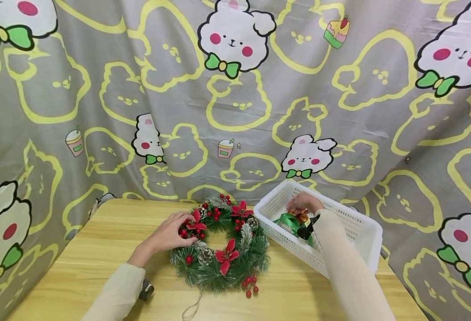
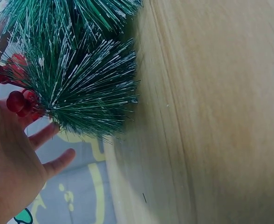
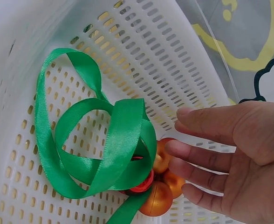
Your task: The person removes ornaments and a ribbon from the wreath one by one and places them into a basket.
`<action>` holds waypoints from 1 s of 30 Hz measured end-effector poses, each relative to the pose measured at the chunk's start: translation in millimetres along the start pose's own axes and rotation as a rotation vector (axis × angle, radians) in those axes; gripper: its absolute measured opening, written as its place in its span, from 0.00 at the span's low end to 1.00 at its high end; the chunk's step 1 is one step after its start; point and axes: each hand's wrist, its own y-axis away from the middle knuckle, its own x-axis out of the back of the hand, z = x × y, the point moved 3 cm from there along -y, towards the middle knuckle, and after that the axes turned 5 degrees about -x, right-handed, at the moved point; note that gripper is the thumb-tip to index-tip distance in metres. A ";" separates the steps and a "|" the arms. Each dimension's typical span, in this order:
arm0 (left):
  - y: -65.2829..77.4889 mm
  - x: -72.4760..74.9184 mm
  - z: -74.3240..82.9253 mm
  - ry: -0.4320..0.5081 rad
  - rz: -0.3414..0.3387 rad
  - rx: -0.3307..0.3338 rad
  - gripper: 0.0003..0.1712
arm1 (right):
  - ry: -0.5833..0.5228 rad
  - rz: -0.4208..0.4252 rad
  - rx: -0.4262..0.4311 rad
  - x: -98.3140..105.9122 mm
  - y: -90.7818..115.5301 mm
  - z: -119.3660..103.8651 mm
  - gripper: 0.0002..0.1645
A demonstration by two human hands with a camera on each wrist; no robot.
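A green Christmas wreath (image 1: 235,272) with red poinsettias, berries and pinecones lies flat on the table. My left hand (image 1: 174,232) rests on its left side, by a poinsettia (image 1: 196,225) and red berries (image 2: 17,101). In the left wrist view, the fingers that show are loosely spread beside the pine needles (image 2: 88,84); the rest are hidden. My right hand (image 3: 235,161) is inside the white basket (image 1: 360,214), fingers extended and touching or just beside gold balls (image 3: 156,198). A loose coil of green ribbon (image 3: 123,144) lies beside these balls, partly over something red.
A red berry sprig (image 1: 249,285) pokes out at the wreath's lower right, and a thin string (image 1: 191,310) trails from its front. Behind the wooden table (image 1: 111,232) hangs a patterned grey curtain (image 1: 243,147). The basket stands at the table's right side.
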 end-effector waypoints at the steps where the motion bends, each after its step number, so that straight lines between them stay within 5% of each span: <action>1: 0.0 0.0 0.2 -0.001 0.000 -0.001 0.32 | 0.002 0.001 0.003 0.5 0.7 -0.5 0.16; 23: 1.2 -4.0 -3.9 0.008 -0.008 -0.006 0.34 | -0.028 0.018 0.033 7.1 -0.6 -3.9 0.12; 30: -1.1 -2.2 -4.0 0.007 0.004 -0.007 0.33 | -0.059 0.046 0.117 11.3 1.0 -7.6 0.15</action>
